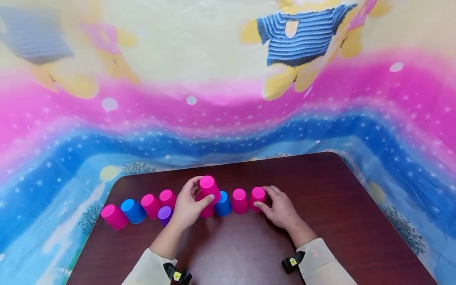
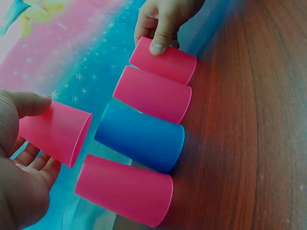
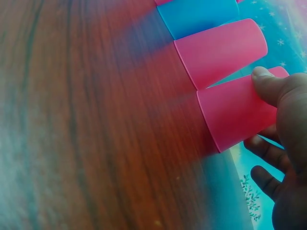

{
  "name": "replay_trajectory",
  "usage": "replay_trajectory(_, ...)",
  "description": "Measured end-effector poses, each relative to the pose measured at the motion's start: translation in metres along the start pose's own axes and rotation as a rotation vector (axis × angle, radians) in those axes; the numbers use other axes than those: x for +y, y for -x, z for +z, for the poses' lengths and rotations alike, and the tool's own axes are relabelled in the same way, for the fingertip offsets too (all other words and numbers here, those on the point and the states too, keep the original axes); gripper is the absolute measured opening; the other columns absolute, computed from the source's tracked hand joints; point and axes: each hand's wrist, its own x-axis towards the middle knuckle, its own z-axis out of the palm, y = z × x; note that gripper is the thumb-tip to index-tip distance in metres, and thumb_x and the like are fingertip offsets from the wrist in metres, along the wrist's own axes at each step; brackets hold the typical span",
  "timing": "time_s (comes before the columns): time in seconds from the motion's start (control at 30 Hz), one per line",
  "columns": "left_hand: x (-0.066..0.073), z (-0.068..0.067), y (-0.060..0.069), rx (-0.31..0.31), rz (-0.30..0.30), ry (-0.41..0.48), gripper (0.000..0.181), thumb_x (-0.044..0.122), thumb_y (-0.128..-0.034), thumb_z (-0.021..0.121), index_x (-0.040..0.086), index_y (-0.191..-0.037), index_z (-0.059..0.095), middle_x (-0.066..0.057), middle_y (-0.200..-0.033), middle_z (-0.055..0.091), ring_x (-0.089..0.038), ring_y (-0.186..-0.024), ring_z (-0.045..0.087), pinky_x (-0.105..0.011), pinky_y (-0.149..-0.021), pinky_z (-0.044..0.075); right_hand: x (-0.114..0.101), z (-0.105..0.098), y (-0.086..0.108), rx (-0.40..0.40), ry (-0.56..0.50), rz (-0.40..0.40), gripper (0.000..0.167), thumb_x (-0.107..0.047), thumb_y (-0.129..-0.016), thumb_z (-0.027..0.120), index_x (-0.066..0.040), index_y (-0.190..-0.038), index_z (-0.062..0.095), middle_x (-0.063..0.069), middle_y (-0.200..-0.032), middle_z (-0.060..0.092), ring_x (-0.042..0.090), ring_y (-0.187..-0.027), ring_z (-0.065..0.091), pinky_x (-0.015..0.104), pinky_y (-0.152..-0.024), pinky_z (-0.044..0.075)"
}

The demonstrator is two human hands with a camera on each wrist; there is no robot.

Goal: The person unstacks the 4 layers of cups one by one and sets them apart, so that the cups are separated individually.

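In the head view, my left hand (image 1: 188,206) grips an upside-down pink cup (image 1: 208,185) between thumb and fingers. That cup is raised off the table, above a pink cup (image 2: 125,191) and beside a blue cup (image 1: 223,205) that stand mouth down. My right hand (image 1: 282,208) pinches the rightmost pink cup (image 1: 257,201), whose rim looks to be on the table. Between it and the blue cup stands another pink cup (image 1: 240,202). The left wrist view shows the lifted cup's rim apart from the row.
Left of my left hand stand a pink cup (image 1: 114,216), a blue cup (image 1: 133,211), two more pink cups (image 1: 151,206) and a purple cup (image 1: 164,215) in front, partly behind the wrist. The dark wooden table (image 1: 335,221) ends at a patterned cloth (image 1: 228,118) behind.
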Motion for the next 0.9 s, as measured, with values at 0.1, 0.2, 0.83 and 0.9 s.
replay_trajectory(0.1, -0.003, -0.003, 0.001, 0.009, -0.002, -0.003, 0.071, 0.011, -0.0834, 0.088, 0.015, -0.144, 0.051, -0.008, -0.139, 0.062, -0.032, -0.133, 0.057, -0.048, -0.110, 0.048, 0.000, -0.001, 0.000, -0.002, 0.004, 0.002, 0.059, -0.041, -0.090, 0.081, -0.014, -0.139, 0.060, 0.002, -0.122, 0.063, 0.027, -0.110, 0.063, 0.050, -0.095, 0.056)
replay_trajectory(0.2, -0.006, -0.005, 0.001, 0.016, -0.010, -0.002, 0.071, 0.010, -0.0835, 0.087, 0.016, -0.144, 0.051, -0.008, -0.139, 0.061, -0.032, -0.132, 0.057, -0.048, -0.110, 0.048, 0.000, -0.001, 0.000, -0.001, 0.002, 0.000, 0.059, -0.041, -0.090, 0.081, -0.014, -0.139, 0.059, 0.003, -0.122, 0.063, 0.028, -0.111, 0.063, 0.051, -0.095, 0.057)
replay_trajectory(0.83, -0.008, -0.039, 0.018, 0.038, -0.048, 0.009, 0.073, 0.012, -0.0844, 0.087, 0.015, -0.146, 0.049, -0.011, -0.142, 0.060, -0.033, -0.134, 0.056, -0.045, -0.113, 0.045, 0.002, 0.001, -0.001, 0.002, 0.025, -0.005, 0.061, -0.042, -0.090, 0.081, -0.013, -0.139, 0.059, 0.003, -0.122, 0.063, 0.028, -0.111, 0.062, 0.053, -0.097, 0.055)
replay_trajectory(0.9, -0.008, -0.043, 0.019, 0.046, -0.055, 0.001, 0.073, 0.013, -0.0847, 0.087, 0.015, -0.147, 0.048, -0.011, -0.142, 0.059, -0.034, -0.135, 0.055, -0.045, -0.113, 0.045, 0.002, 0.002, -0.001, 0.005, 0.022, -0.011, 0.060, -0.041, -0.090, 0.081, -0.013, -0.138, 0.059, 0.003, -0.121, 0.063, 0.027, -0.111, 0.062, 0.053, -0.096, 0.055)
